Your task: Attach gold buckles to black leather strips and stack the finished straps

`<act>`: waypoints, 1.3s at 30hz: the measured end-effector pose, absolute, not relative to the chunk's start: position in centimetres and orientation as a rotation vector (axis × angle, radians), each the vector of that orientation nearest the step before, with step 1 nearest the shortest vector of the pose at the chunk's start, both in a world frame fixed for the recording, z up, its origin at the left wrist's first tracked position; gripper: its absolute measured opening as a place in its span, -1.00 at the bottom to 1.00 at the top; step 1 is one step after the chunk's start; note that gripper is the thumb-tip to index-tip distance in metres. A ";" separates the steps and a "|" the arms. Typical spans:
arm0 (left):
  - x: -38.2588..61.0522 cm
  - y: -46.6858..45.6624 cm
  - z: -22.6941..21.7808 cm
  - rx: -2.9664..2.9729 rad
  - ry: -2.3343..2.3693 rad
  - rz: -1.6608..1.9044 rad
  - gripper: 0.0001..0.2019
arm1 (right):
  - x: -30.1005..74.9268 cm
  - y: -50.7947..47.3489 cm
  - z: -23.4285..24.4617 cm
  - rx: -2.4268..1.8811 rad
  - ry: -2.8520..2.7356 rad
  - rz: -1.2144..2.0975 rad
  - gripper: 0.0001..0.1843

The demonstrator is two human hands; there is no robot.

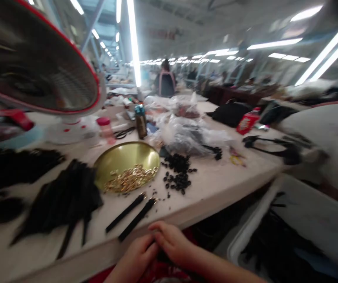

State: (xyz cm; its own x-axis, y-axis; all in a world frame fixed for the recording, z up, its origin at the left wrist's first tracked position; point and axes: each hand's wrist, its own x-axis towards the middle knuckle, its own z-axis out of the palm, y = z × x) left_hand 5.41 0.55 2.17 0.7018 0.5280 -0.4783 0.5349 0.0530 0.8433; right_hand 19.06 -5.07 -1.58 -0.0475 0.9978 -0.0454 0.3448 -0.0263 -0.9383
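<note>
My left hand (pixel 139 251) and my right hand (pixel 173 241) meet at the table's front edge, fingertips touching. The fingers of both are curled in and pressed together, and I see nothing held in either. Just beyond them on the table lie two short black straps (pixel 137 218) with gold-coloured metal ends. Behind the straps sits a round gold-coloured tray (pixel 121 151) with a heap of small gold metal fittings (pixel 135 179) in it. To its right is a pile of small black rings (pixel 179 181). A stack of black strips (pixel 65 196) lies to the left.
A fan (pixel 39 63) with a red rim stands at the left. Plastic bags (pixel 183 135), a dark bottle (pixel 140 122), yellow-handled snips (pixel 236 159) and a red carton (pixel 248 121) are farther back. A white bin (pixel 260 216) with black pieces is below right. A person (pixel 166 80) is in the distance.
</note>
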 end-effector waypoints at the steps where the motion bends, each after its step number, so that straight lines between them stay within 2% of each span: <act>1: 4.6 0.3 2.1 1.576 0.915 -0.021 -0.66 | 18.9 -5.0 -1.9 -1.430 -1.468 1.108 -0.63; 4: 3.0 0.6 2.7 1.593 0.899 -0.041 -0.68 | 18.5 -4.3 -2.4 -1.381 -1.393 1.232 -0.60; 9: 1.9 1.9 4.1 1.766 0.955 0.000 -0.69 | 17.7 -2.6 -1.8 -1.348 -1.384 1.133 -0.61; 13: 2.3 3.6 3.1 2.080 1.055 0.135 -0.66 | 18.1 0.0 -2.1 -1.381 -1.455 1.081 -0.56; 18: 2.0 5.9 1.3 2.360 1.338 0.264 -0.69 | 20.5 2.3 -2.8 -1.804 -1.654 0.520 -0.63; 24: 0.8 5.1 0.0 2.632 1.412 0.178 -0.34 | 20.9 2.0 -3.7 -1.791 -1.871 0.154 -0.68; 26: 0.7 4.4 0.0 2.671 1.389 0.157 -0.41 | 20.4 2.1 -4.3 -1.771 -1.908 0.099 -0.68; 30: 1.0 4.2 -0.2 2.745 1.343 0.093 -0.76 | 19.5 2.8 -5.7 -1.603 -2.018 0.066 -0.68; 35: 1.0 6.2 -0.5 2.768 1.353 0.062 -0.79 | 20.2 3.7 -8.3 -1.483 -2.018 -0.047 -0.63; 39: -1.8 8.0 1.7 2.636 1.371 0.099 -0.79 | 21.1 4.1 -10.0 -1.460 -2.002 -0.097 -0.60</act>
State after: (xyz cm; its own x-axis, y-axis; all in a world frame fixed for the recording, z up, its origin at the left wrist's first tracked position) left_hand -1.78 8.04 1.71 0.5755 0.8176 -0.0187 0.8065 -0.5635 0.1789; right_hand 21.13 4.05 -10.01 -0.1687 0.8264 0.5372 0.8744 0.3770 -0.3054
